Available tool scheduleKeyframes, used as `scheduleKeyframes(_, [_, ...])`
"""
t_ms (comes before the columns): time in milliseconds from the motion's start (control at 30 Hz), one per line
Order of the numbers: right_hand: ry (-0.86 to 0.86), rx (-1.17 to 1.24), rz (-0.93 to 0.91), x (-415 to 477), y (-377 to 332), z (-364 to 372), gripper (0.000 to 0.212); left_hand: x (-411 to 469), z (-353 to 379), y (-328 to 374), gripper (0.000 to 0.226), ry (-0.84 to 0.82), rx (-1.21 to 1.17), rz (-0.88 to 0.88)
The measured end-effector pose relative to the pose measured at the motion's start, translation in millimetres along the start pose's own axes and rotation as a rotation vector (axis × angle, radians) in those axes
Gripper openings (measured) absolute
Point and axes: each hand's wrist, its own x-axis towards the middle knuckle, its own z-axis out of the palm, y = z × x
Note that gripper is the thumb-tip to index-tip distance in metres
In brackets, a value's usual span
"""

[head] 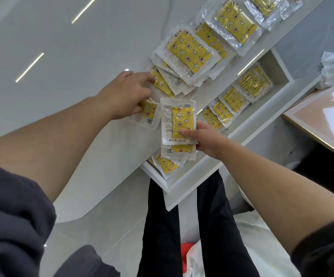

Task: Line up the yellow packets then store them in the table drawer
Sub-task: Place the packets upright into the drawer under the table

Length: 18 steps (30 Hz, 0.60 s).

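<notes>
Grey sleeves (pixel 12 216) frame the head view; my right hand (pixel 204 136) pinches a stack of yellow packets (pixel 179 122) by its lower edge beside the open drawer (pixel 280 64), which already holds a row of packets (pixel 232 100). My left hand (pixel 126 92) reaches onto loose packets (pixel 149 111) on the table (pixel 62 56); I cannot tell whether it grips. They look light, floppy and slick, best taken by the sealed borders; the print is too blurred to read.

Bright, even overhead light leaves strip reflections on the glossy white desk (pixel 62 47) and glints on the yellow packets (pixel 190 54), while the frame edges bend and soften.
</notes>
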Motion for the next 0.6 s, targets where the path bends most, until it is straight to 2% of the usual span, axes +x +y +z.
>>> scheduleKeyframes(233, [0.026,0.038,-0.001,-4.3,7.5,0.2,0.030,-5.8,-2.7,0.2,0.032,-0.031,0.092,-0.005])
scheduleKeyframes(333, [0.009,-0.002,-0.001,-6.1,10.0,-2.9,0.025,-12.9,4.4,-0.1,0.042,-0.033,0.105,-0.022])
scheduleKeyframes(500, [0.012,-0.086,0.057,-5.5,11.5,-21.2,0.025,-21.3,13.9,5.2,0.038,-0.093,-0.083,-0.190])
scheduleKeyframes(600, [0.027,-0.092,0.084,-7.4,8.3,-34.9,0.020,-31.4,18.4,14.5,0.020,-0.098,-0.244,-0.304])
